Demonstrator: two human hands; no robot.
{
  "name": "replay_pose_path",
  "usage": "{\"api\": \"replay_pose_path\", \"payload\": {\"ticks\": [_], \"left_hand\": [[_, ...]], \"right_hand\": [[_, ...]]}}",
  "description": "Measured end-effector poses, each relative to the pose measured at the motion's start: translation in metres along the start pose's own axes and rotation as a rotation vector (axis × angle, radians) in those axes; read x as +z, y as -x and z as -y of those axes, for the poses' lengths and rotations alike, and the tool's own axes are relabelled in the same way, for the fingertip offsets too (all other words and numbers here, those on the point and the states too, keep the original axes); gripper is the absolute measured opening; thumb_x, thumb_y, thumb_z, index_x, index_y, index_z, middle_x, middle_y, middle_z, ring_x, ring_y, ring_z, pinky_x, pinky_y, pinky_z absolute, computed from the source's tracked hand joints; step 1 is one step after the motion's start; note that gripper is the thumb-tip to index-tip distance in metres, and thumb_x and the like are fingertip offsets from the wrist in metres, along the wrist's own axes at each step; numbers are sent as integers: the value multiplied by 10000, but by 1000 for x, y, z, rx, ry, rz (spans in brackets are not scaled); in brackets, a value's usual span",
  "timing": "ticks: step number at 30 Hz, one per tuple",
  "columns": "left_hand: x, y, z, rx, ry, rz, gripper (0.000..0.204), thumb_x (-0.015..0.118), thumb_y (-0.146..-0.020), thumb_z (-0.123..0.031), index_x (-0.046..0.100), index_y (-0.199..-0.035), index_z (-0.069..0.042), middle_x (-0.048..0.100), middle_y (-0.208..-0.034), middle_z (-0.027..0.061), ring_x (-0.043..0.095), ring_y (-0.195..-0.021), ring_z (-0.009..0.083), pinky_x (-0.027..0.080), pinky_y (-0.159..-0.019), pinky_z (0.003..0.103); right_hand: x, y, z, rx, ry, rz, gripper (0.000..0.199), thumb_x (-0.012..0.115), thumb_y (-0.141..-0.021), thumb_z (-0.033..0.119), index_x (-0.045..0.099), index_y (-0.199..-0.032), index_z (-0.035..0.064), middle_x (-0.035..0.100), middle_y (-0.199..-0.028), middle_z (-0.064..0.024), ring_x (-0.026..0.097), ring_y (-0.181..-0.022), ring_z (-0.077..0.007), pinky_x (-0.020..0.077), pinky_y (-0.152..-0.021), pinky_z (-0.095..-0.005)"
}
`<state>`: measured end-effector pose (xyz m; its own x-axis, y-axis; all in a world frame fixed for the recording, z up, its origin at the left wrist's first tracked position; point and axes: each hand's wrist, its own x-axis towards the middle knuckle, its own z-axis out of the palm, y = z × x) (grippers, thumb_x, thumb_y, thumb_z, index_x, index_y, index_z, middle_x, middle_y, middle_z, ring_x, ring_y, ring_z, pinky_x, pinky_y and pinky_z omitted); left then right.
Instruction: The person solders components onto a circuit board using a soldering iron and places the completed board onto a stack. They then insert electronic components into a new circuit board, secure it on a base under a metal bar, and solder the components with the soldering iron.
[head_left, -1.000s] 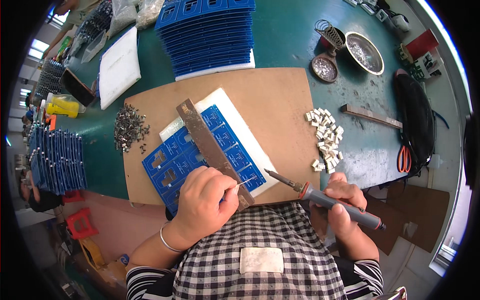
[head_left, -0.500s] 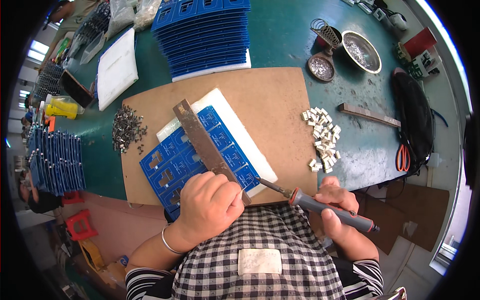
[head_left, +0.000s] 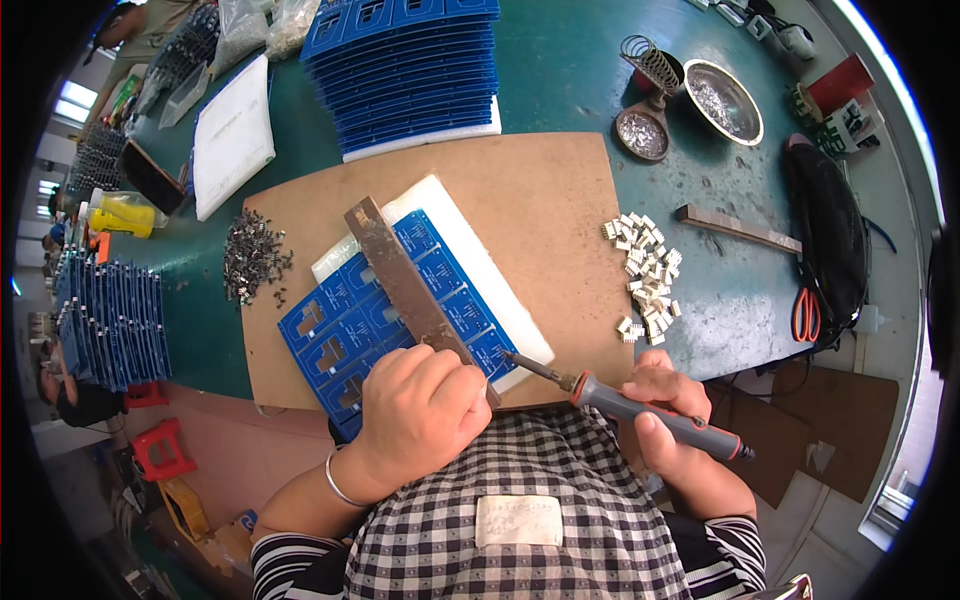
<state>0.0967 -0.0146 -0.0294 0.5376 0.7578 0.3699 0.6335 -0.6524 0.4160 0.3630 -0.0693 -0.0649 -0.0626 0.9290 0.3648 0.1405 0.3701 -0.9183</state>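
My right hand (head_left: 672,405) grips a grey soldering iron (head_left: 640,410) with red trim. The iron's tip touches or nearly touches the right edge of a blue circuit board panel (head_left: 465,315). My left hand (head_left: 422,405) is closed in a fist and rests on the near end of a brown metal bar (head_left: 405,280); whatever its fingers pinch is hidden. That bar lies slantwise across the panel. Under the panel is a white foam sheet (head_left: 500,290), set on a brown board (head_left: 560,220).
White connectors (head_left: 650,275) lie in a pile on the right, small dark parts (head_left: 252,258) on the left. Behind stands a tall stack of blue panels (head_left: 415,85). An iron stand (head_left: 645,130), a metal bowl (head_left: 725,105), another bar (head_left: 740,228) and orange-handled scissors (head_left: 806,315) are at right.
The soldering iron and my right hand have shifted slightly left, with the tip a little further in over the panel's edge. My left hand and the bar have hardly moved.
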Motion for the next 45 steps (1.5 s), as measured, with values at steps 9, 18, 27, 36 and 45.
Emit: {"api": "replay_pose_path", "payload": {"ticks": [9,18,27,36,45], "left_hand": [[2,-5,1,-17,-14,23,187,678,-641,30,535,-709,-71,481,-633,65,507,-560,262,398,-503,372],[2,-14,1,-66,-32,67,181,665,-652,24,514,-699,-64,509,-642,91,539,-581,284,434,-518,383],[-10,-14,9,-65,-40,93,146,716,-700,-7,627,-805,-57,540,-657,80,560,-594,263,431,-516,374],[-8,2,-1,-81,95,49,183,716,-690,1,594,-809,-67,548,-657,72,546,-601,271,417,-573,398],[-2,0,-5,-21,15,69,179,690,-660,10,551,-726,-82,544,-627,55,538,-567,254,403,-529,376]], "right_hand": [[1,-1,-1,31,-28,2,278,692,-849,251,665,-926,-15,687,-786,-87,514,-580,-182,425,-722,-362],[2,-13,-1,11,6,17,270,697,-837,251,673,-913,-7,661,-734,-72,485,-571,-180,422,-712,-352],[-4,-17,3,-6,23,60,268,694,-829,257,674,-893,-2,691,-773,-83,543,-584,-193,424,-753,-376],[-12,0,10,8,-16,5,267,679,-847,274,650,-912,16,689,-755,-85,583,-605,-183,422,-788,-394],[-4,9,9,-6,4,-4,273,686,-838,279,660,-912,17,692,-754,-94,623,-621,-200,432,-790,-393]]}}
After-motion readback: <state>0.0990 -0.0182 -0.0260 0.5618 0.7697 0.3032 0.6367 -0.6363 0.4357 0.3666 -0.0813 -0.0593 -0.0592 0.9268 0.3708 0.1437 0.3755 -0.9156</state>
